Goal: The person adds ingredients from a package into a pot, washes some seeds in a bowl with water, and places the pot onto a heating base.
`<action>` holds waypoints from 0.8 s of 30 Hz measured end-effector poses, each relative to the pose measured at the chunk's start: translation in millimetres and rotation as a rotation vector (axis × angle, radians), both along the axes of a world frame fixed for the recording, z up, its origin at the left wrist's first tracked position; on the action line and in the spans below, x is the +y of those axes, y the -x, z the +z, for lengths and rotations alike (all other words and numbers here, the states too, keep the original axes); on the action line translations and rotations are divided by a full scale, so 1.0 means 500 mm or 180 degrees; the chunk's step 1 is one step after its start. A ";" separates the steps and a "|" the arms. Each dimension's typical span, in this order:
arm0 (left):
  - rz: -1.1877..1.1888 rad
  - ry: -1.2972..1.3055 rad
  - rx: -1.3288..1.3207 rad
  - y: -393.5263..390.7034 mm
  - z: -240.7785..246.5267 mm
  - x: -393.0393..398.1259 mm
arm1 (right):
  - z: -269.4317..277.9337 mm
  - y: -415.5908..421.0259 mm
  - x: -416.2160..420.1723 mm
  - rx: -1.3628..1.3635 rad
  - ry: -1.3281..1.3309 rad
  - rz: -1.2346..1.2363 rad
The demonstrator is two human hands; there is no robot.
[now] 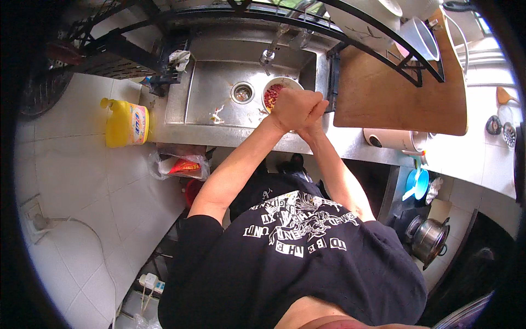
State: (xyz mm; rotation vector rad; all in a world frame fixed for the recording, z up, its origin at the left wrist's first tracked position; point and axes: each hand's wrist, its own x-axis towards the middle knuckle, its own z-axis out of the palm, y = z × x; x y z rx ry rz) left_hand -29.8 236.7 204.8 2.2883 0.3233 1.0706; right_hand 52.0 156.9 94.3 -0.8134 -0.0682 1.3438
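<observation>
My left hand (296, 107) is closed over my right hand (314, 121), and the two press together above the front edge of the stainless steel sink (218, 78). Whether anything is held between them is hidden. Just beyond and partly beneath them, a white bowl (292, 81) sits in the sink. Small dark red grains or beans (271, 95) lie in it, with some yellow bits near the front. Above the bowl hangs the metal faucet (268, 55). To the bowl's left is the sink drain (242, 93).
A black dish rack (263, 17) spans the sink. At right lies a wooden board (394, 94), with a pink cylindrical appliance (390, 139) below its edge. A yellow detergent jug (125, 122) stands left. Wet scraps (217, 114) lie in the sink, and a plastic bag (181, 164) hangs below the counter.
</observation>
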 end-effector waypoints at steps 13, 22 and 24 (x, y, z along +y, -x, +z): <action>-0.0666 0.5257 -0.0831 0.141 -0.149 0.061 | 0.054 -0.034 -0.015 -0.0030 0.0018 0.0243; -0.1360 0.5771 -0.0890 0.143 -0.169 0.027 | 0.054 -0.032 -0.007 -0.0336 0.0197 0.0387; -0.0788 0.5284 -0.1022 0.132 -0.183 0.033 | 0.035 -0.037 -0.006 -0.0475 0.0278 0.0366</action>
